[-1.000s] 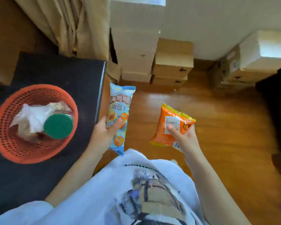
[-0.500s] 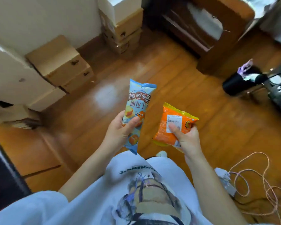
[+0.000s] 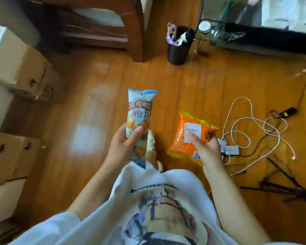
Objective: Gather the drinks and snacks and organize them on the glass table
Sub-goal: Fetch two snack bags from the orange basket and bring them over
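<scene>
- The left hand (image 3: 125, 147) grips a tall blue snack packet (image 3: 140, 121) upright, thumb pressed across its front.
- The right hand (image 3: 204, 149) pinches an orange snack bag (image 3: 185, 137) by its lower edge.
- Both are held above the wooden floor (image 3: 193, 85).
- The glass table (image 3: 217, 15) lies ahead, upper right.
- Advice: carry both level, step clear of the loose cables (image 3: 244, 124), and set them down side by side.

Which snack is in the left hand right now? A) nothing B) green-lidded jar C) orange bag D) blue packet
D: the left hand holds the tall blue packet upright in its grip, thumb across the front; the orange bag is in the right hand.
</scene>
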{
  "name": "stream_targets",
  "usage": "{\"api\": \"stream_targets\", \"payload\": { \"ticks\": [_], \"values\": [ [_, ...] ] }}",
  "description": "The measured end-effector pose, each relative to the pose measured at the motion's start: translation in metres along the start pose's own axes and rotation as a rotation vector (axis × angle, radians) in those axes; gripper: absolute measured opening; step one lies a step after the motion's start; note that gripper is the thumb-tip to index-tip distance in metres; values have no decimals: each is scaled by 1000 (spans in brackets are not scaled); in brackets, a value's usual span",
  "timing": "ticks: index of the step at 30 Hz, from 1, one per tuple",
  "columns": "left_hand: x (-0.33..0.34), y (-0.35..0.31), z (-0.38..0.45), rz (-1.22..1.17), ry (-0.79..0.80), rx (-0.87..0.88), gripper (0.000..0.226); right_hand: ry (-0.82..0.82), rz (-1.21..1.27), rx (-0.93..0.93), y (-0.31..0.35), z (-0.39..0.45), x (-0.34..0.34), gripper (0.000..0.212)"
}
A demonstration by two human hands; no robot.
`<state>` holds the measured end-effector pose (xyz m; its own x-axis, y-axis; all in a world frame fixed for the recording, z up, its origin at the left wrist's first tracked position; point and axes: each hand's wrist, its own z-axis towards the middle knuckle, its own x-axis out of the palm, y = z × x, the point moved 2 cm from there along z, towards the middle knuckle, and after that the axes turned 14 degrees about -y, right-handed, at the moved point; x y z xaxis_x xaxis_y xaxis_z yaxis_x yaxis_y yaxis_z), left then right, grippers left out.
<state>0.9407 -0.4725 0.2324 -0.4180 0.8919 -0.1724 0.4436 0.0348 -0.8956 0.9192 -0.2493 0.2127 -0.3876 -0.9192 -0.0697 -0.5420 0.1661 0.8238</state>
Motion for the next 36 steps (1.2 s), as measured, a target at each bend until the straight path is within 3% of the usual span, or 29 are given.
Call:
{"api": "stream_targets", "payload": {
  "ticks": [2,6,16,20,23,28,36],
  "values": [
    [31,-10,19,19,56,14,13,-50,41,16,9,20,-12,42],
    [100,-40,62,45,167,78,27,-137,77,26,40,72,-24,53],
    [275,-143,181,96,399,142,28,-286,150,-33,160,218,-29,56],
    [336,-171,210,162,483,181,17,-363,254,-37,185,260,-41,41],
    [371,-180,226,170,517,154,11,-399,292,-22,196,287,-52,30],
    [433,-197,255,146,550,119,20,-436,302,-11,225,351,-72,22],
    [568,-257,321,139,451,157,6,-376,273,-41,325,492,-105,22]
  ]
}}
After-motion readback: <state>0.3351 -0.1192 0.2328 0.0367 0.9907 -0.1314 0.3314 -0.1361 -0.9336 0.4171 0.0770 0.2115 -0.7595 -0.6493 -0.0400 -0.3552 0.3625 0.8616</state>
